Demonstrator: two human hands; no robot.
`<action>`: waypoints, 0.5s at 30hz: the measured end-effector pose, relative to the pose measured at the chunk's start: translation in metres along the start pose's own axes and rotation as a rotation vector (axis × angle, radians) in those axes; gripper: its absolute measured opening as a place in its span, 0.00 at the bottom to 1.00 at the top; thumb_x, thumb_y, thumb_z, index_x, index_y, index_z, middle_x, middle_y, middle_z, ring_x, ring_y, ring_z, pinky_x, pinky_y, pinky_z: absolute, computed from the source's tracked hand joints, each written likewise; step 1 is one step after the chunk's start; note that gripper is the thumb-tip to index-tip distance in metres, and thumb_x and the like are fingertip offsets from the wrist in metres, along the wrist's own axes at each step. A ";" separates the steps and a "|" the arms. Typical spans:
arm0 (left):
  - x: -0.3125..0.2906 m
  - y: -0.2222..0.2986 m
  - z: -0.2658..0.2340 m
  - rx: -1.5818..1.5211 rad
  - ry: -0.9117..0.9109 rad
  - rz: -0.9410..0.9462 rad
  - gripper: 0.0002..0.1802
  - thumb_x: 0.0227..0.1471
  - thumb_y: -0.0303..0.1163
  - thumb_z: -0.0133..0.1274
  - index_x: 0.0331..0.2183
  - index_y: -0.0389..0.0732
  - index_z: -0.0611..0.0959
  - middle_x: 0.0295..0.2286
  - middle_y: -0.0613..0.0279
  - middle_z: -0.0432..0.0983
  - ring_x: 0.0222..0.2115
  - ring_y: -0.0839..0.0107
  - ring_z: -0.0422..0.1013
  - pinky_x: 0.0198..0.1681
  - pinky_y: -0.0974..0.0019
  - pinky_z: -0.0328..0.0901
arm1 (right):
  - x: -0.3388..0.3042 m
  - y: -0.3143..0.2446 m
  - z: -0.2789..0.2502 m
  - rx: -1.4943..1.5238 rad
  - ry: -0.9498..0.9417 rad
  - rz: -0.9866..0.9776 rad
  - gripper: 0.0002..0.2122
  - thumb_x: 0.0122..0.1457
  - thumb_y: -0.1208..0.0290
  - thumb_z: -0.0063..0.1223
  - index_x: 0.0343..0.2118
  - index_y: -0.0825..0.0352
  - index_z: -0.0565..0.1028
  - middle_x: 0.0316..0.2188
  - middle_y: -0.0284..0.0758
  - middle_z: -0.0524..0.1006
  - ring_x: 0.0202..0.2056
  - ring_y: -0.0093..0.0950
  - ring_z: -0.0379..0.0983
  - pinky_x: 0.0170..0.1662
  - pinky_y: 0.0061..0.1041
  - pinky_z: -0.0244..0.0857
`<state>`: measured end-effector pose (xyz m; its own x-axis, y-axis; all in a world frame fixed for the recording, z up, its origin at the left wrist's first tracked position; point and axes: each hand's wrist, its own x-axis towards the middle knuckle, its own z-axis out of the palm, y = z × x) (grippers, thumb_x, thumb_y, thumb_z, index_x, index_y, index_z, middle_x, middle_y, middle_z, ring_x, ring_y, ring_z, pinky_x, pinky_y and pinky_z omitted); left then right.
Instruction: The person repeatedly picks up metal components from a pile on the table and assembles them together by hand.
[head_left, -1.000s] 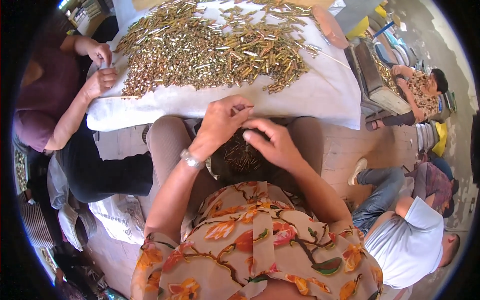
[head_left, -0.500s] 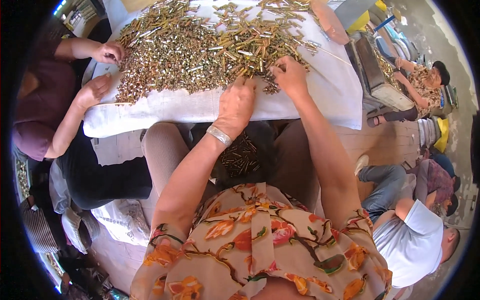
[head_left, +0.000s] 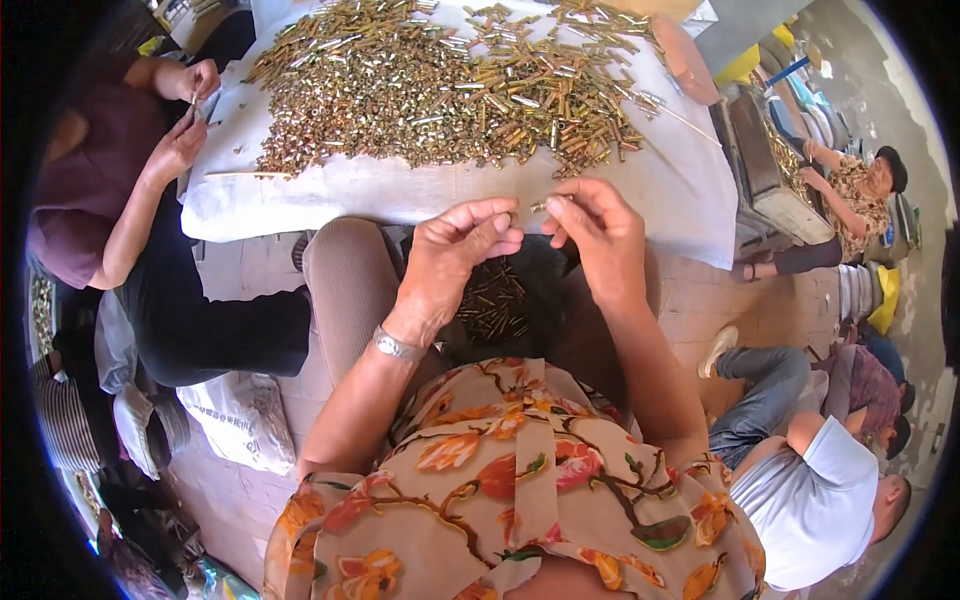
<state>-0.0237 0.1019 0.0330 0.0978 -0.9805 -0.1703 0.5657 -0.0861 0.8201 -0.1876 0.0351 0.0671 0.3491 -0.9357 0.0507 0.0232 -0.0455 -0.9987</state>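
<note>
While apart near cloth edge, left fingers together, right fingers tight on metal piece.

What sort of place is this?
Probably a small workshop: a big heap of metal parts lies on a white cloth, a co-worker sits beside it on the left, and another person on the right works at a box.
</note>
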 end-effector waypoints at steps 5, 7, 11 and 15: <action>-0.031 0.001 0.006 0.011 0.001 0.109 0.13 0.55 0.25 0.51 0.44 0.35 0.77 0.36 0.61 0.77 0.34 0.74 0.75 0.42 0.69 0.72 | -0.029 -0.002 0.014 0.085 -0.013 -0.080 0.08 0.58 0.77 0.54 0.40 0.70 0.73 0.33 0.31 0.77 0.31 0.16 0.72 0.33 0.15 0.67; -0.038 0.003 0.007 0.001 0.002 0.131 0.11 0.55 0.24 0.51 0.42 0.35 0.77 0.37 0.60 0.77 0.34 0.74 0.75 0.42 0.70 0.71 | -0.037 -0.003 0.016 0.097 -0.041 -0.078 0.09 0.58 0.77 0.53 0.41 0.71 0.73 0.34 0.32 0.77 0.32 0.16 0.72 0.34 0.15 0.67; -0.048 0.004 0.011 0.036 0.010 0.192 0.10 0.55 0.24 0.52 0.40 0.34 0.77 0.37 0.58 0.77 0.33 0.73 0.75 0.42 0.70 0.71 | -0.048 -0.006 0.022 0.084 -0.055 -0.119 0.09 0.59 0.77 0.53 0.41 0.71 0.72 0.34 0.32 0.77 0.33 0.15 0.72 0.36 0.15 0.67; -0.052 0.005 0.012 0.051 -0.007 0.231 0.10 0.54 0.24 0.53 0.40 0.34 0.76 0.35 0.59 0.77 0.33 0.73 0.75 0.41 0.70 0.71 | -0.053 -0.008 0.023 0.083 -0.067 -0.158 0.08 0.59 0.77 0.52 0.41 0.72 0.72 0.35 0.33 0.77 0.33 0.16 0.73 0.36 0.16 0.68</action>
<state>-0.0358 0.1502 0.0520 0.2140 -0.9764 0.0283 0.4869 0.1317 0.8634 -0.1843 0.0932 0.0729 0.3964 -0.8938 0.2098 0.1584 -0.1585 -0.9746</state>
